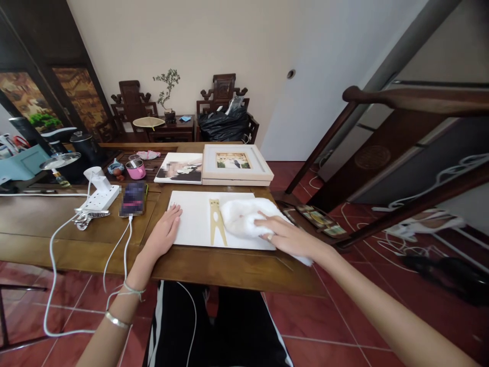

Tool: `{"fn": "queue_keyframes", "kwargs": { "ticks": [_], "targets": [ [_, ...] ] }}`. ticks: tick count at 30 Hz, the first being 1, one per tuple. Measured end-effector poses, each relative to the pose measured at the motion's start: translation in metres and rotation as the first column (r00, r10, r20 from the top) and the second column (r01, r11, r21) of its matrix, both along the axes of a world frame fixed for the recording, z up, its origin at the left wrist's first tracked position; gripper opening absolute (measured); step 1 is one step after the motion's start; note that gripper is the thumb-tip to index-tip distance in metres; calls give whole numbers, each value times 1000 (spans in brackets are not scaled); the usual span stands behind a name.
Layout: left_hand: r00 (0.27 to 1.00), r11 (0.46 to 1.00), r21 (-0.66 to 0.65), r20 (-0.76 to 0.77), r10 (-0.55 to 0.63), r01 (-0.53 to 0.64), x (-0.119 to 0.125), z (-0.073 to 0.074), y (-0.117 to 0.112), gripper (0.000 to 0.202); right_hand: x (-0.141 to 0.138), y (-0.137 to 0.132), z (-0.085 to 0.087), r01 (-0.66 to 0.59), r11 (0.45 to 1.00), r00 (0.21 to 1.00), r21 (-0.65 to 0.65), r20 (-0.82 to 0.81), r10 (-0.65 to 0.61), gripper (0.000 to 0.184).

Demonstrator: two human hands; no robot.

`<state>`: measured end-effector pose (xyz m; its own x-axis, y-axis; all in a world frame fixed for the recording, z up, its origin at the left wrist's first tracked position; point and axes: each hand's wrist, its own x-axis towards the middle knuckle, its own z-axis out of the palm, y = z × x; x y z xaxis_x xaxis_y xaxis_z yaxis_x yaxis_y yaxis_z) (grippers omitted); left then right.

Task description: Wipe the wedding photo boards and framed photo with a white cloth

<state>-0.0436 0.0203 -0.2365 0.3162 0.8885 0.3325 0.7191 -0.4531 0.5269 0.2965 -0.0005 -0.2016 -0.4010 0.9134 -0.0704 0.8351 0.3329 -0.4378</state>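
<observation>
A white flat board (194, 219) with a tan stand piece (216, 221) lies face down on the wooden table (214, 265) in front of me. My left hand (163, 233) rests flat on the board's left edge, fingers stretched out. My right hand (287, 235) presses a white cloth (244, 215) onto the board's right part, fingers lying over the cloth.
Behind the board stand a framed photo (235, 163) and a photo print (180, 168). To the left lie a phone on a cable (133, 199), a white power strip (98, 200) and a pink pot (136, 169). A stair rail (401, 97) rises on the right.
</observation>
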Motion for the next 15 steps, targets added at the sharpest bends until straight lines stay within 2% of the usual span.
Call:
{"fn": "queue_keyframes", "kwargs": {
  "ticks": [5,8,11,15],
  "targets": [
    [1000,1000,-14,14,9,-9,1,3,-1,47,-15,69,-1,38,995,997,90,-67,-32,41],
    [1000,1000,-19,12,12,-12,1,5,-2,47,-20,91,0,49,993,996,111,-80,-40,43],
    [1000,1000,-21,9,10,-10,1,5,-1,48,-22,88,0,63,992,995,111,-78,-55,43],
    [1000,1000,-17,13,3,-3,1,4,-1,47,-17,46,1,45,997,998,68,-52,-42,41]
  ]
}}
